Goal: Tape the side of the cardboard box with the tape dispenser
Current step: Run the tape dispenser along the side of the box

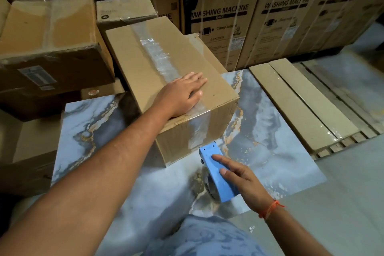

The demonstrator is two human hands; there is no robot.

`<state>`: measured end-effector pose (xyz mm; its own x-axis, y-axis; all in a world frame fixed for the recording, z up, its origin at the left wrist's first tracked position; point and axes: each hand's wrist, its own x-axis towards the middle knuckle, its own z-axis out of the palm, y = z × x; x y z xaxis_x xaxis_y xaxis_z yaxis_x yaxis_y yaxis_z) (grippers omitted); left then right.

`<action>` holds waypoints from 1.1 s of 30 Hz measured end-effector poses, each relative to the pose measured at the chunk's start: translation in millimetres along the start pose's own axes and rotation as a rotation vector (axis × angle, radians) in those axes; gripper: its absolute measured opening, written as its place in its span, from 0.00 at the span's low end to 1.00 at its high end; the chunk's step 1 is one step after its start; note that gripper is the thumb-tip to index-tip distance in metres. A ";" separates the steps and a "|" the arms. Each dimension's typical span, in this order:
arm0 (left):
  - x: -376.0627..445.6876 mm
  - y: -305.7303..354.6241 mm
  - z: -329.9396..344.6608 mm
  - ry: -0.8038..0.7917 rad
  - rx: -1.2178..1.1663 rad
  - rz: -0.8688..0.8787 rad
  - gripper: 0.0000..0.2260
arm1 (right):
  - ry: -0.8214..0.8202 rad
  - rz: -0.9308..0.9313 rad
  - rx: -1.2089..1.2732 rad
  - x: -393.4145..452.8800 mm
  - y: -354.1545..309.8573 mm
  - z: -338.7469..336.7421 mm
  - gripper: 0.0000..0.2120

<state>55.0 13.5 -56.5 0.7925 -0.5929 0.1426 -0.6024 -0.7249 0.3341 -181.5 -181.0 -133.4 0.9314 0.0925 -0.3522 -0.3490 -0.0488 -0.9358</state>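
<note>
Head view. Marbled blue-grey slab point(270, 131) with orange veins underfoot, lying on a paler floor point(353, 203). Behind: stacked cartons point(220, 21) printed "LG washing machine", bound with straps. At left: more brown cartons point(47, 43), some wrapped in film. At right: two long flat packs point(301, 100) on a wooden pallet point(342, 97).

Box point(166, 64) standing on the slab, centre frame, its far end against the cartons. Clear tape point(158, 56) along the top seam and down over the near side.

Left hand point(180, 94) flat on the box top near the front edge, palm down, fingers spread across the tape; grip released, pressing rather than grasping. Forearm stretched out from the lower left.

Dispenser point(216, 172), blue, just below the box's near side; touching the box or not cannot be told. Right hand point(241, 178) laid over the dispenser's right flank, forefinger extended along the top, thumb on the body; grip closed around the dispenser. Orange thread point(270, 210) round the right wrist.

Blue patterned garment point(207, 237) at the bottom edge.
</note>
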 end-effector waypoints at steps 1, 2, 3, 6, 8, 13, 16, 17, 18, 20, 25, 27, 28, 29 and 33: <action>0.2 0.1 0.4 -0.007 0.008 -0.001 0.23 | 0.009 0.003 0.025 -5.7 -0.6 -1.3 0.16; 0.2 0.9 0.1 -0.014 0.013 -0.005 0.23 | 0.005 0.009 0.047 -11.1 -0.9 -3.4 0.17; 0.4 1.3 0.0 -0.018 0.016 -0.007 0.23 | -0.012 0.020 0.068 -15.3 0.1 -5.8 0.18; -0.8 2.1 0.4 -0.028 0.020 -0.007 0.24 | -0.074 0.049 0.105 -24.3 0.3 -12.7 0.21; -2.3 3.5 -0.8 -0.041 0.020 -0.014 0.24 | -0.098 0.053 0.090 -26.5 -2.5 -17.9 0.20; -4.0 9.8 -5.4 -0.060 0.031 -0.036 0.23 | -0.069 0.044 0.025 -29.0 -3.2 -28.9 0.20; -5.5 12.6 -5.0 -0.059 0.061 -0.049 0.23 | -0.024 -0.007 0.013 -29.7 2.1 -30.8 0.19; -5.7 13.3 -5.3 -0.066 0.061 -0.053 0.23 | -0.014 -0.021 0.026 -30.0 3.7 -29.7 0.18; -5.7 13.6 -5.5 -0.076 0.059 -0.059 0.23 | -0.006 -0.030 0.047 -30.6 4.7 -28.3 0.16; -5.3 13.1 -5.7 -0.094 0.067 -0.064 0.24 | 0.008 -0.037 0.072 -30.3 4.0 -25.1 0.15; -4.0 13.5 -6.3 -0.130 0.066 -0.076 0.28 | 0.033 -0.018 0.084 -24.7 0.4 -18.4 0.15; -3.6 13.0 -6.9 -0.127 0.069 -0.079 0.28 | 0.053 -0.009 0.099 -23.4 -0.6 -16.4 0.15; -3.4 12.6 -7.1 -0.126 0.069 -0.077 0.28 | 0.056 0.006 0.115 -22.4 -1.0 -15.8 0.15; -2.9 12.4 -7.1 -0.125 0.067 -0.077 0.28 | 0.056 0.022 0.130 -20.5 -1.2 -14.7 0.14; -3.5 11.6 -6.2 -0.118 0.060 -0.073 0.27 | 0.065 0.082 0.156 -9.0 -6.1 -8.2 0.14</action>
<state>45.9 9.3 -47.3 0.8199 -0.5724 0.0082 -0.5510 -0.7852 0.2824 -187.0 -189.7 -124.4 0.9019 0.0301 -0.4309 -0.4316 0.1020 -0.8963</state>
